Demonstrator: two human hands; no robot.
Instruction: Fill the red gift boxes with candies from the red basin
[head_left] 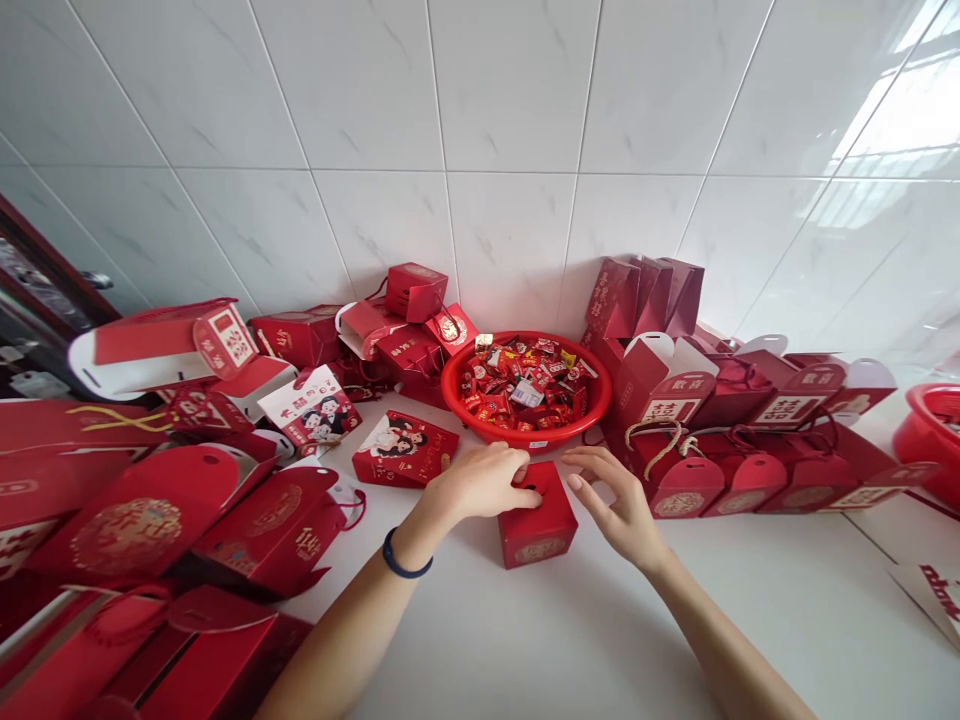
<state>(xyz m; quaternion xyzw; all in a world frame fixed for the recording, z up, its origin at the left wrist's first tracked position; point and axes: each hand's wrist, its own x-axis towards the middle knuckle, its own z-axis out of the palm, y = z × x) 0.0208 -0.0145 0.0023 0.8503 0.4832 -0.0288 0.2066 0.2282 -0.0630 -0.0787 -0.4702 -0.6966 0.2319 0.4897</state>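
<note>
A small red gift box [538, 522] with a gold emblem on its front stands on the white table before me. My left hand [484, 484], wearing a dark blue wristband [405, 556], grips the box at its upper left, with the thumb on the top by a small dark hole. Its other fingers curl at the back edge, partly hidden. To the right of the box, my right hand [616, 503] is open with fingers apart, holding nothing. Right behind them is a red plastic basin [534, 438] full of red-wrapped candies [517, 382].
Red gift boxes [262, 525] are heaped on the left, some with open flaps. More boxes [679, 488] stand in stacked rows on the right. A box with a cartoon couple [401, 450] lies left of the basin. Another red basin [926, 440] sits far right. A tiled wall [510, 230] closes the back.
</note>
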